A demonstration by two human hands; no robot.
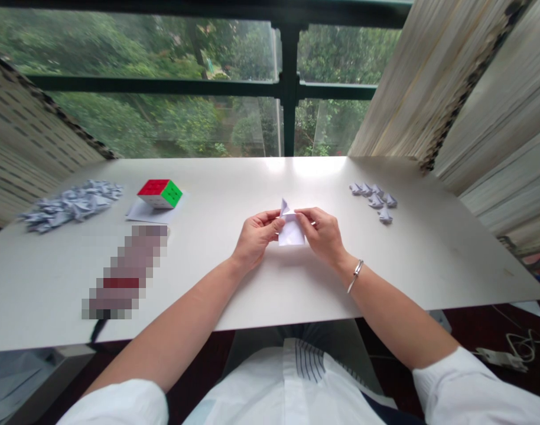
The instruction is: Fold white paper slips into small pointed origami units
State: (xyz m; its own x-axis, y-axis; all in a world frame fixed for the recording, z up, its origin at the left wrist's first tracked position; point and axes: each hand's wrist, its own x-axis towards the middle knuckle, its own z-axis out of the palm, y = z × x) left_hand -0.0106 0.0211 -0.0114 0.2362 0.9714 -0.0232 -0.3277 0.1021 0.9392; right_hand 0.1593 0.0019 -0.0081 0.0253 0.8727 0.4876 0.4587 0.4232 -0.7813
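Note:
Between both hands is a small piece of folded white paper (292,232), held just over the white table. Part of it sticks up in a pointed flap at the top left. My left hand (257,237) pinches its left edge between thumb and fingers. On the opposite side, my right hand (322,234) grips the upper right edge, thumb in front. The fingers behind the paper are partly hidden.
Several small folded paper pieces (376,200) lie to the right. At far left is a heap of folded papers (75,203). A puzzle cube (160,194) rests on white paper sheets (139,213). A pixelated object (126,274) lies at the table's (199,295) left front.

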